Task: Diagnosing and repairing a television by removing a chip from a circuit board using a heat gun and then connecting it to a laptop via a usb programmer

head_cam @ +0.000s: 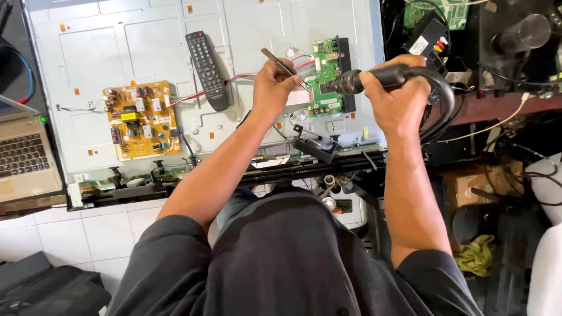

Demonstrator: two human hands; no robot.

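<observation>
Open panel back point(146, 41) is mostly bare at far left and centre: easy passage there. Blockers: yellow power board point(140, 119) at left, black remote point(208, 70) lying mid-panel, red-white wires point(193, 93) running between them. Green board point(326, 76) is crowded by the left hand point(274, 88) with tweezers point(280, 62) and the right hand point(398, 96) with the hot-air handle point(374, 77). Its thick hose point(442, 111) loops right. Far right bench is clutter, tight. Laptop point(23, 155) closes the left edge.

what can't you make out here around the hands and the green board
Head view only:
- Nozzle tip of the hot air tool: blurred against the green board.
- Tweezers tip: too small to show what it touches.
- Right hand fingers: wrapped behind the handle.
- Laptop: cut by the left edge.
</observation>
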